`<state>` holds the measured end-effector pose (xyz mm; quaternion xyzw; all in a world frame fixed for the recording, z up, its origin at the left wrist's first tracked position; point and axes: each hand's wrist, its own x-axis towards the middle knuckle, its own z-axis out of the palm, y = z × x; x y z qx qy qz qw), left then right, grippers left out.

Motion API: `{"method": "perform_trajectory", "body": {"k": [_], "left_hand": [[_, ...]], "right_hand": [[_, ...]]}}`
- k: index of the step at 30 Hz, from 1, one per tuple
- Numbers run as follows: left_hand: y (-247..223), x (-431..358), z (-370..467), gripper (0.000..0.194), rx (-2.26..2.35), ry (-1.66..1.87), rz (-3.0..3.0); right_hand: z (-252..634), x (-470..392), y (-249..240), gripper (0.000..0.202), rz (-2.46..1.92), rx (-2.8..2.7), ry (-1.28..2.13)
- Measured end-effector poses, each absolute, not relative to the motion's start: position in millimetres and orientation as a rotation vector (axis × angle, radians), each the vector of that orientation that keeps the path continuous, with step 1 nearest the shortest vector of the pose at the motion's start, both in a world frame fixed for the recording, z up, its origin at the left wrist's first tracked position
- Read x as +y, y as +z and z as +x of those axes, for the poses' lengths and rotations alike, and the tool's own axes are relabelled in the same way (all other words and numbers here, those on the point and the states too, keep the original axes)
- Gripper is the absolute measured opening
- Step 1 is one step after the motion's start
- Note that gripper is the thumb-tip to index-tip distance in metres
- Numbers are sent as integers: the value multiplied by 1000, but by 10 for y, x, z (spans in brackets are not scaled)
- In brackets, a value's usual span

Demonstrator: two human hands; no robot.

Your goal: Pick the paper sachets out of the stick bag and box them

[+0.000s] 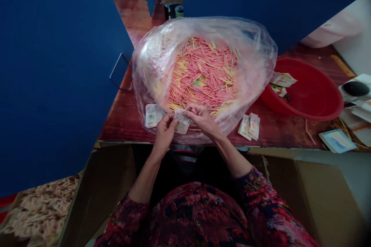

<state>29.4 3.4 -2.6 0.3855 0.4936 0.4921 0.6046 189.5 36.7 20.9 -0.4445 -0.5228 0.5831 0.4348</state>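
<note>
A small clear printed packet (182, 122) is held at the near edge of a large plastic bag (255, 58). My left hand (165, 130) pinches its left side between thumb and fingers. At its upper right, my right hand (203, 119) is closed on the packet's edge, with what look like short pink sticks by the curled fingers. Inside the open bag lies a heap of thin pink, yellow and green sticks (203, 71). Left of my left hand rests a stack of similar packets (153, 115) on the bag's edge.
Two filled packets (249, 126) lie on the dark red table (118, 125), right of the bag. Beyond them stand a red basin (315, 85) with packets at its left side and a spiral notepad (337, 140). Blue panels (58, 65) flank the table; cardboard boxes (324, 197) are below.
</note>
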Motion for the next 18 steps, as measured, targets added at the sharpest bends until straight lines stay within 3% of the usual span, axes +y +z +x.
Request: {"method": "perform_trajectory", "body": {"k": [7, 12, 18], "left_hand": [[-26, 1, 336, 30, 1276, 1137, 927], [-33, -33, 338, 29, 1409, 1200, 1079], [-70, -56, 285, 31, 1396, 1143, 1215]], "right_hand": [[1783, 272, 251, 39, -1169, -1322, 1305], [1748, 266, 181, 48, -1194, -952, 1515], [1875, 352, 234, 41, -993, -476, 1702]]}}
